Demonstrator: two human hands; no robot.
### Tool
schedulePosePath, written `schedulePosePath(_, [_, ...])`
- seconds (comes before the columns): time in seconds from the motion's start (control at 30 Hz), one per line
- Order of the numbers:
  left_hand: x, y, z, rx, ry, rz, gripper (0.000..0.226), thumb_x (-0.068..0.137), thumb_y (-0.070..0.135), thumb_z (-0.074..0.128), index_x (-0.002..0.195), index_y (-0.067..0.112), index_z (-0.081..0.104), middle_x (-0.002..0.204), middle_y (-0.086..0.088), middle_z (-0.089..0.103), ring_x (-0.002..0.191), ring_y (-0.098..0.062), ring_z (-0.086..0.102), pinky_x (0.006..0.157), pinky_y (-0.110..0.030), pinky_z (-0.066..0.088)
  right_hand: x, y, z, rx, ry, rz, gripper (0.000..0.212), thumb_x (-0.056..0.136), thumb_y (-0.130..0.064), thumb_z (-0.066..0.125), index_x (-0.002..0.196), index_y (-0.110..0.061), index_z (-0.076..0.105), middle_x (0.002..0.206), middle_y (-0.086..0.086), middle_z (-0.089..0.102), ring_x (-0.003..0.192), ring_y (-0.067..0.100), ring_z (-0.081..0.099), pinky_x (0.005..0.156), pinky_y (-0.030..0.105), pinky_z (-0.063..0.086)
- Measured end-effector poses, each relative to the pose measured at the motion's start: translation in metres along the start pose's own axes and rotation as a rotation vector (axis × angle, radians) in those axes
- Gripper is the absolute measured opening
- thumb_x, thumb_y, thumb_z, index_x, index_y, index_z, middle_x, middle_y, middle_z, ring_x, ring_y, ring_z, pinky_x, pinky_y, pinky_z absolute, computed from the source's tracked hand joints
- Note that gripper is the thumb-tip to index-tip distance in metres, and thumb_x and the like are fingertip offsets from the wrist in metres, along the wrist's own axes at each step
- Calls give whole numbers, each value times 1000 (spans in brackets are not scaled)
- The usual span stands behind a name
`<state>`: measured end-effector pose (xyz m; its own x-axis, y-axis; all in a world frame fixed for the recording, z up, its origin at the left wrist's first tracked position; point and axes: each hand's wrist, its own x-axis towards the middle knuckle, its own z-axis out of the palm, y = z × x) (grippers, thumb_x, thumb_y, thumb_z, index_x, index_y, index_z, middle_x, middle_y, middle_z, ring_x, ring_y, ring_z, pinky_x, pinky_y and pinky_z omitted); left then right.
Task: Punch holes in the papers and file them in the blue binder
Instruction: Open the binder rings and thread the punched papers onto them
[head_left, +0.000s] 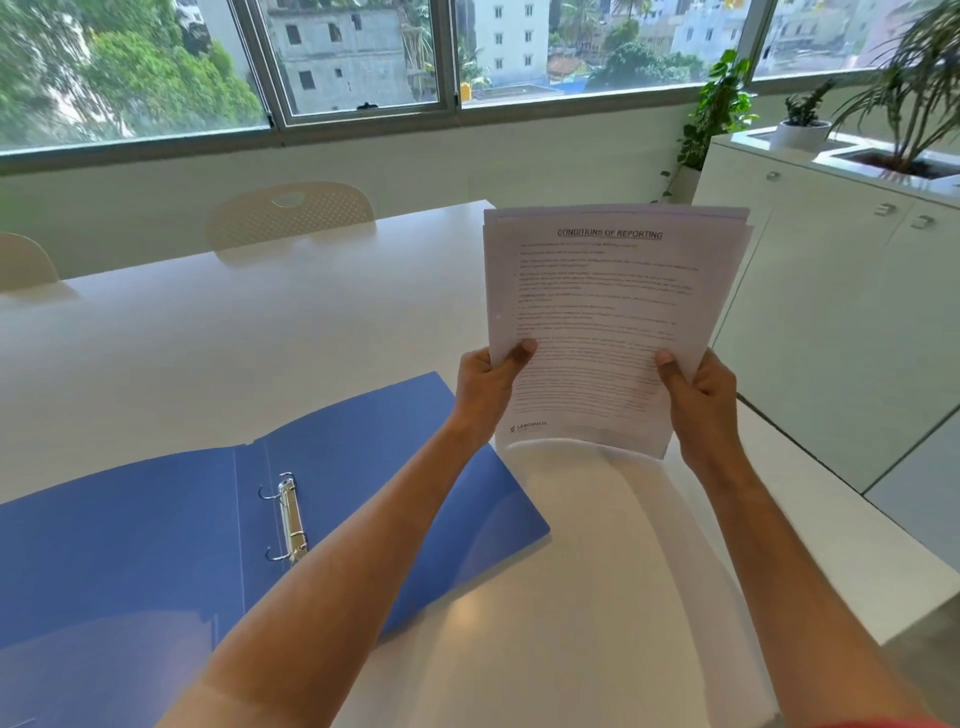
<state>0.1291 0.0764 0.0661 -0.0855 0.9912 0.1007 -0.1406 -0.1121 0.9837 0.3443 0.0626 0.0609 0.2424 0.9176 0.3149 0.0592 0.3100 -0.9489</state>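
A stack of printed papers (602, 312), headed "Conditions of Reporting", is held upright above the right part of the white table (208, 338). My left hand (488, 389) grips its lower left edge, thumb on the front sheet. My right hand (701, 400) grips the lower right edge the same way. A small punched hole shows near the stack's left margin. The blue binder (156, 545) lies flat and open on the table at the lower left, under my left forearm. Its metal ring mechanism (288, 517) stands with the rings open. No hole punch is in view.
Two cream chairs (291, 213) stand at the table's far side below the windows. A white cabinet (841, 291) with potted plants (914, 104) on top runs along the right. The table's right edge drops to the floor near my right forearm.
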Motion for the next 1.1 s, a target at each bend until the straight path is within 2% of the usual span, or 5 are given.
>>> schedulePosePath(0.17, [-5,-16,4,-27,-45,-8,10,89,18,65,94,14,73,92,0,74,86,-17,72,72,-29,57,-10,11,-4,28,-7,60,19,83,-39,65,102,-34,67,97,-17,74,99,16,69,79,28,56])
schedulePosePath(0.43, [-4,-12,6,-36,-34,-18,9,89,16,64,90,17,73,85,6,75,82,-13,72,68,-26,57,-10,10,-3,-44,0,59,14,95,-27,60,102,-38,65,98,-14,73,97,18,69,83,36,57])
schedulePosePath(0.6, [-3,-1,5,31,-58,-66,13,89,25,66,89,15,73,86,3,76,80,-17,73,68,-28,57,2,2,-7,-177,48,4,11,94,-35,60,103,-36,65,98,-7,73,90,18,70,81,47,59])
schedulePosePath(0.87, [-5,46,-17,-90,-151,-63,23,96,16,54,117,10,63,109,-12,71,94,-26,69,81,-42,57,19,-41,1,-182,22,-10,16,95,-25,60,110,-24,67,89,-15,70,75,5,70,67,26,57])
schedulePosePath(1.1, [-37,60,-56,-50,40,18,27,101,13,43,107,15,69,102,-11,72,91,-28,67,84,-46,55,8,-50,33,-106,-108,83,9,95,-26,61,93,-28,69,79,-15,75,70,9,73,64,29,57])
